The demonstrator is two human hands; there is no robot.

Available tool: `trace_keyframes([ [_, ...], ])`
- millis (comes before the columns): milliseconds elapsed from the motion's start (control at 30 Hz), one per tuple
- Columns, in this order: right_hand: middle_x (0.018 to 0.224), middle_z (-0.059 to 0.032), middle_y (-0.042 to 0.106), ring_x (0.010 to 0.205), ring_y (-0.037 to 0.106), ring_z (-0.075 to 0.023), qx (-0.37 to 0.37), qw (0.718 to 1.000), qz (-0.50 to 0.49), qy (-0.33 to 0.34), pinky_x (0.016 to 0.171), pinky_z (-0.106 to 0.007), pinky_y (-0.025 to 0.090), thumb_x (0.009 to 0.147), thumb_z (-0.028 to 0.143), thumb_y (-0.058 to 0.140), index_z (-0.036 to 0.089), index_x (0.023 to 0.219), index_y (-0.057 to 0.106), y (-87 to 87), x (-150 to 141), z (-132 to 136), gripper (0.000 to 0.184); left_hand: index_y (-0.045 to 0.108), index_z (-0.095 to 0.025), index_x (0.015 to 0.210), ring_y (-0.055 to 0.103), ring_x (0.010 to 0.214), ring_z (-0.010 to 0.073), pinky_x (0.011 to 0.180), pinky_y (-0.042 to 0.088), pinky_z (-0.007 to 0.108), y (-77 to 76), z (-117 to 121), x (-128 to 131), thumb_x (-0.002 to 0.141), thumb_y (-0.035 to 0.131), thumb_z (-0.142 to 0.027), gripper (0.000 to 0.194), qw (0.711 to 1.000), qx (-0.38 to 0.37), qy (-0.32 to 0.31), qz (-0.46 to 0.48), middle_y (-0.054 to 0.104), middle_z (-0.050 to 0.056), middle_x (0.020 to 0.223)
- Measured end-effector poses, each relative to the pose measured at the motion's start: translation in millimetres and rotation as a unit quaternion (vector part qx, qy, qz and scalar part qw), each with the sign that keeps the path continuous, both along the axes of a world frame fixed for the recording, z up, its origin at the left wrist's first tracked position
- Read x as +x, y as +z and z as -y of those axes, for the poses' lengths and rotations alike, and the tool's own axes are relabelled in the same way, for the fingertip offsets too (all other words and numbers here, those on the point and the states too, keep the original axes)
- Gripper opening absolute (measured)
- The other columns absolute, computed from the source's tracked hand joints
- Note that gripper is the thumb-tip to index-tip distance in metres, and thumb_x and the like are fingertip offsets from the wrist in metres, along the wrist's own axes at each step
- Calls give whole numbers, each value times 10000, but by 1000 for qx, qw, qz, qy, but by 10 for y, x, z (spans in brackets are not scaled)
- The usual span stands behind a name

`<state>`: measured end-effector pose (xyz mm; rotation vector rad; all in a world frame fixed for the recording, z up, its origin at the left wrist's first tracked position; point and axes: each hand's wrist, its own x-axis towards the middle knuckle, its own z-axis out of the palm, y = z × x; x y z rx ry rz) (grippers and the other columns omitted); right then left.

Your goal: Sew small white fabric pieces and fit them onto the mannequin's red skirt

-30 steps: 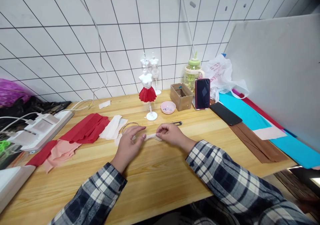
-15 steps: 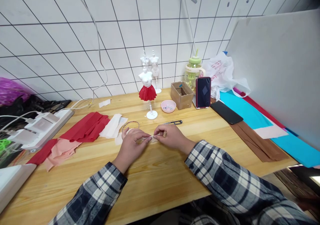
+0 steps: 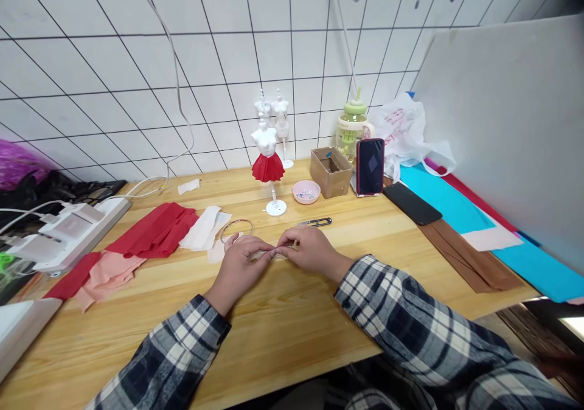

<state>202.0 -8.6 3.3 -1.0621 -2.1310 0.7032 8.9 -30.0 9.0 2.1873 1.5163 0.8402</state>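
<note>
My left hand (image 3: 241,271) and my right hand (image 3: 311,252) meet low over the table, fingertips almost touching. Each pinches a small, thin whitish strip (image 3: 261,254), perhaps fabric, mostly covered by the fingers. Just beyond my right hand lie black-handled thread snips (image 3: 319,222). A thin ring (image 3: 237,220) rests behind my left hand, beside white fabric pieces (image 3: 203,230). Farther back stands a small white dress form (image 3: 264,139) wearing a pleated red skirt (image 3: 267,168). To its right is a pink dish (image 3: 306,200) of small beads or sequins.
Red fabric (image 3: 157,230) and a power strip (image 3: 77,233) lie at the left. Toward the back right are a cardboard box (image 3: 335,185), a propped phone (image 3: 370,166) and a drink jug (image 3: 353,118). A dark phone (image 3: 413,204) and brown cloth (image 3: 469,258) lie right.
My right hand has moved slightly left, bringing the fingertips closer together; less of the whitish strip shows between them. The whole view has shifted a little.
</note>
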Motion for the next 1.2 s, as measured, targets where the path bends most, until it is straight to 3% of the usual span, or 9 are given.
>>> trace_keyframes([
  [167,822,-11,705,760,598,-143,-5,1000,-8,-12,660,-246,388,821,226,638,201,833,700,10,28,-31,68,744,-268,764,661,873,229,1082,241,504,11,-6,-6,809,608,-425,213,1000,-23,12,7,764,27,874],
  [267,796,-7,700,720,601,-135,-50,998,-39,-23,635,-238,404,826,247,630,200,846,703,-11,48,-61,89,746,-262,760,661,879,240,1070,277,489,-5,-32,-39,796,609,-431,220,999,-29,35,22,769,39,865],
  [400,935,-17,734,819,640,-153,-59,997,-52,-17,701,-251,432,817,311,658,229,985,717,-42,39,-64,196,747,-265,757,661,883,240,1073,279,498,-21,-44,-55,798,603,-440,231,998,-46,28,22,771,36,879],
  [500,881,-14,740,798,634,-157,-52,998,-13,-26,680,-255,410,822,321,654,234,905,741,-56,28,-61,148,750,-274,764,662,897,241,1089,243,521,-15,-34,-43,803,604,-436,222,998,-57,22,13,768,29,897],
  [767,800,1,729,679,599,-133,-84,995,-33,-51,625,-247,399,812,295,650,211,841,732,-66,76,-105,121,756,-238,818,663,850,248,895,458,402,-30,-56,-97,796,596,-501,309,996,-57,52,54,765,55,852],
  [900,940,-21,731,871,631,-169,-36,998,-44,-1,787,-279,433,787,268,673,213,964,720,-21,56,-68,191,750,-246,785,654,845,238,916,449,414,-28,-64,-95,795,604,-464,263,998,-40,17,39,760,50,848],
  [1000,842,-19,728,826,619,-170,-7,1000,-27,11,809,-299,423,795,253,668,218,890,733,-8,31,-46,120,748,-259,755,652,833,234,964,417,452,-1,-52,-73,795,612,-435,227,999,-36,-4,24,758,36,826],
  [1100,737,-14,695,697,589,-145,-82,995,-60,-17,667,-262,424,798,260,654,200,820,732,-32,16,-59,100,753,-240,888,656,914,249,945,443,421,24,-34,-73,790,627,-457,270,996,-55,15,73,756,51,924],
  [1200,712,-10,666,617,559,-120,-202,968,-150,-22,581,-231,418,794,276,645,165,834,711,-73,7,-95,135,734,-204,967,658,947,254,882,481,368,12,-26,-88,769,654,-480,349,985,-108,20,136,746,68,989],
])
